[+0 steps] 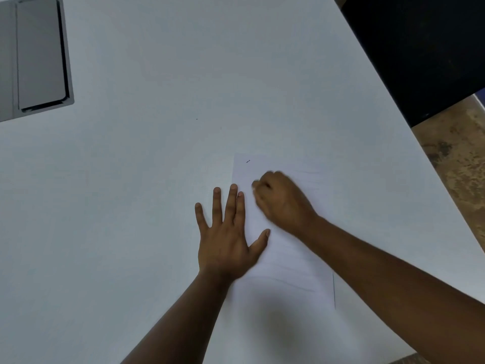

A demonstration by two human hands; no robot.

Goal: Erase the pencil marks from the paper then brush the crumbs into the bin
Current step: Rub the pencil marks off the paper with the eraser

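Observation:
A white sheet of paper [286,258] lies on the white table [157,166], right of centre. Faint pencil lines show on its upper right and lower part, and a small dark mark or crumb [248,161] sits near its top left corner. My left hand [228,232] lies flat with fingers spread, pressing the paper's left edge down. My right hand [280,200] is curled into a fist on the paper's upper part and is blurred; a small pale thing, likely an eraser [254,185], peeks out at the fingertips.
A grey recessed hatch [39,56] is set into the table at the far left. A black panel [420,53] stands past the table's right edge, above brown mottled floor [456,164]. Tiny dark specks [196,119] lie on the table beyond the paper.

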